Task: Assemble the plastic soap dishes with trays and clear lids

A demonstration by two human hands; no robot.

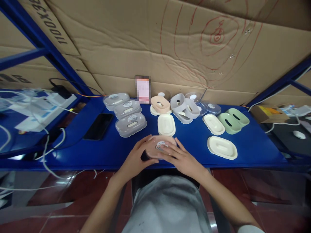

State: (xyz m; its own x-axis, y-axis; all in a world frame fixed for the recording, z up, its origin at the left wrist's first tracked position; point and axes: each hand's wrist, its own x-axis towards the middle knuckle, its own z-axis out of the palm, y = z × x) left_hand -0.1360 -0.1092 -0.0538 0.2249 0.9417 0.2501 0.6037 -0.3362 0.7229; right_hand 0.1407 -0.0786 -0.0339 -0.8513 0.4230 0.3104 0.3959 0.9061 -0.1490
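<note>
At the table's front edge I hold a pink soap box (pixel 152 146) with a clear lid and a round label. My left hand (pixel 135 157) grips its left end, thumb at the near side and fingers at the far side. Across the lid and right end lies my right hand (pixel 182 158), fingers spread over the top and partly hiding the label. Just beyond the box is a cream tray (pixel 166 125). Farther back, a peach soap box body (pixel 160 103) rests on another cream piece.
Several lidded grey soap boxes (pixel 131 125) and a black phone (pixel 98 127) are on the left. Grey bodies (pixel 178 102), clear lids (pixel 194 97), green bodies (pixel 229 123) and cream trays (pixel 222 147) lie right. A screen (pixel 143 90) leans against the cardboard (pixel 116 38).
</note>
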